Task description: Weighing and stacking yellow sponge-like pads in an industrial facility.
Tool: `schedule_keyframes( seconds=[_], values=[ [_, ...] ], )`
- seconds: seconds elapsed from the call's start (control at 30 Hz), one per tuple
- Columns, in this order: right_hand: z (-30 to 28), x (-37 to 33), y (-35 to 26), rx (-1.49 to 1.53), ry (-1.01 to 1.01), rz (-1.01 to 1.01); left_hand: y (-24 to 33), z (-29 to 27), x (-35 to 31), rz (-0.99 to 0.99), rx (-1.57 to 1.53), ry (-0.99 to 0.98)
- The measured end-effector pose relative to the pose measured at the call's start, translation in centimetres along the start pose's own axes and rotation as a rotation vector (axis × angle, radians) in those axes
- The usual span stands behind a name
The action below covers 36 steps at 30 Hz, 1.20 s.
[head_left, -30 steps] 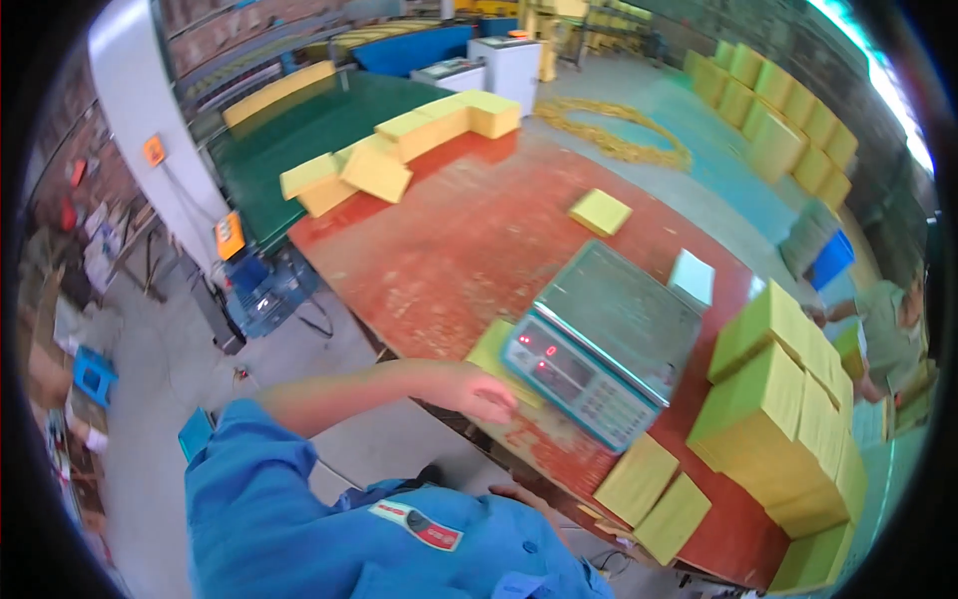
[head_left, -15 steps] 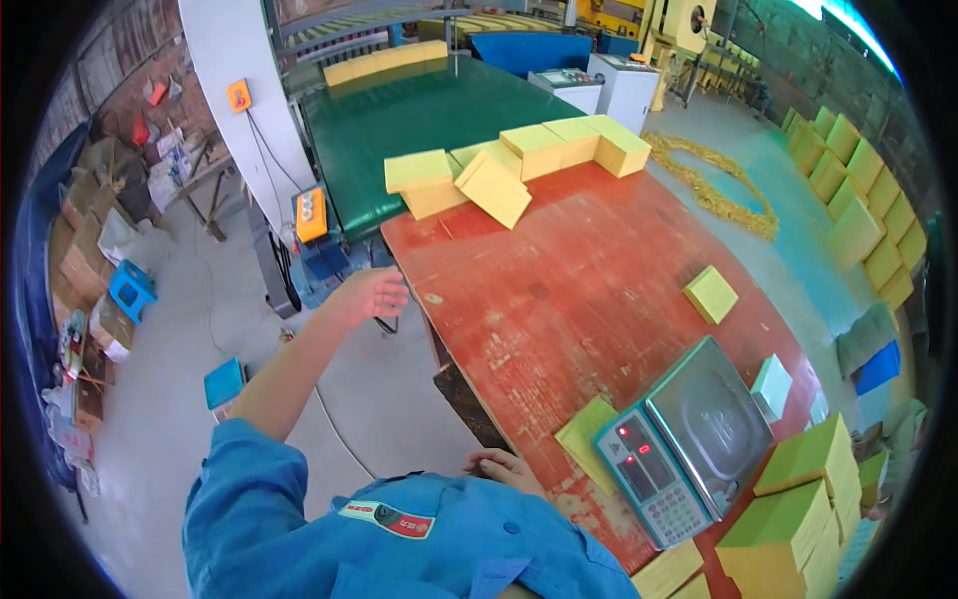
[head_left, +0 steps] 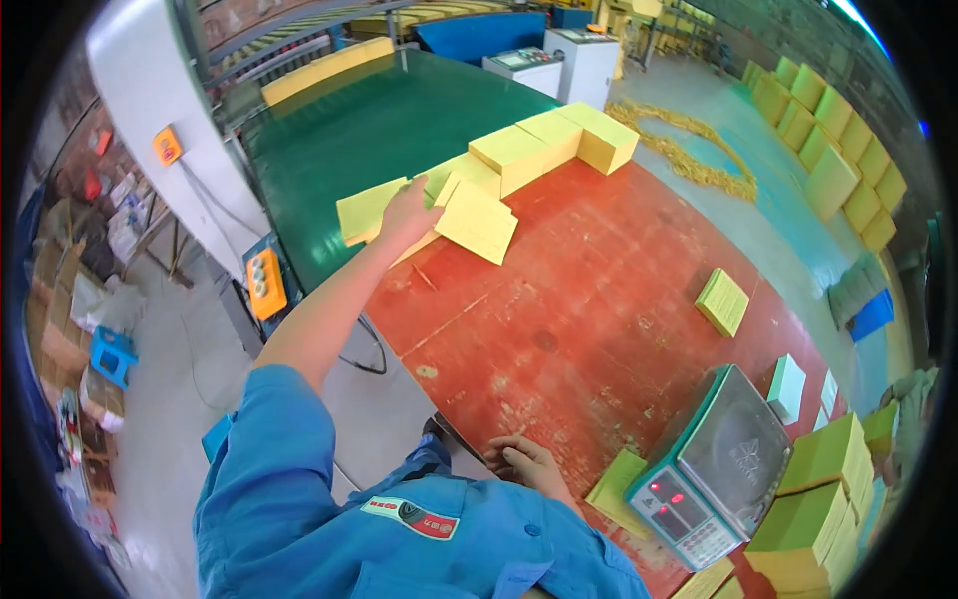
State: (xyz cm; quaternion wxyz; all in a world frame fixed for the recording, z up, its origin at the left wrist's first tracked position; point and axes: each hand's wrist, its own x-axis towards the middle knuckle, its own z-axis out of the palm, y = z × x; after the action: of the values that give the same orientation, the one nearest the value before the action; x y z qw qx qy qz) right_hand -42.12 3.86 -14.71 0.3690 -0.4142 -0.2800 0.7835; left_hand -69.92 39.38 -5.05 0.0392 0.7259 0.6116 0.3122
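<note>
My left hand (head_left: 407,215) reaches to the far left corner of the red table, at the left edge of a tilted stack of yellow paper (head_left: 477,222). Thumb and fingers are apart there; some fingertips are hidden among the stacks. Another yellow stack (head_left: 367,207) lies just left of that hand, and more blocks of yellow paper (head_left: 511,148) continue the row to the right. Near the front table edge my right hand (head_left: 531,465) rests with loosely bent fingers and nothing visible in them. Right of it are a thin yellow pad (head_left: 619,491) and a digital scale (head_left: 714,469) with a bare metal pan.
A small yellow stack (head_left: 721,301) and a pale box (head_left: 786,387) lie on the red table (head_left: 559,319). Tied yellow bundles (head_left: 813,504) stand at the near right. Beyond the row is a green belt (head_left: 399,120). An orange switch box (head_left: 265,284) stands left.
My left hand has moved from beside the table's left edge forward to the tilted yellow stack. My right hand stays near the front edge. The view has shifted and turned slightly.
</note>
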Motion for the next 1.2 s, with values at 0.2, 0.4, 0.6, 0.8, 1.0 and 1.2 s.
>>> schedule_keyframes(
  seconds=[0.2, 0.4, 0.6, 0.8, 1.0, 1.2],
  values=[
    [6.2, 8.0, -1.5, 0.136, 0.220, -0.064, -1.0, 4.4, 8.5, -0.013, 0.009, -0.207],
    [10.8, 12.9, -2.1, 0.225, 0.290, -0.045, -1.0, 6.0, 10.4, 0.003, 0.085, -0.351],
    [11.4, 16.3, -1.8, 0.254, 0.333, -0.126, -3.7, 9.6, 11.8, 0.362, 0.035, -0.297],
    [11.6, 20.3, -2.0, 0.187, 0.283, -0.189, -4.2, 11.6, 14.1, 0.390, 0.059, -0.571],
    [10.5, 25.2, -3.9, 0.398, 0.274, -0.214, -3.7, 8.3, 11.6, 0.417, -0.350, -0.697],
    [9.0, 27.3, -6.5, 0.568, 0.410, -0.321, -2.5, 2.6, 5.5, 0.046, -0.686, -0.826]
  ],
)
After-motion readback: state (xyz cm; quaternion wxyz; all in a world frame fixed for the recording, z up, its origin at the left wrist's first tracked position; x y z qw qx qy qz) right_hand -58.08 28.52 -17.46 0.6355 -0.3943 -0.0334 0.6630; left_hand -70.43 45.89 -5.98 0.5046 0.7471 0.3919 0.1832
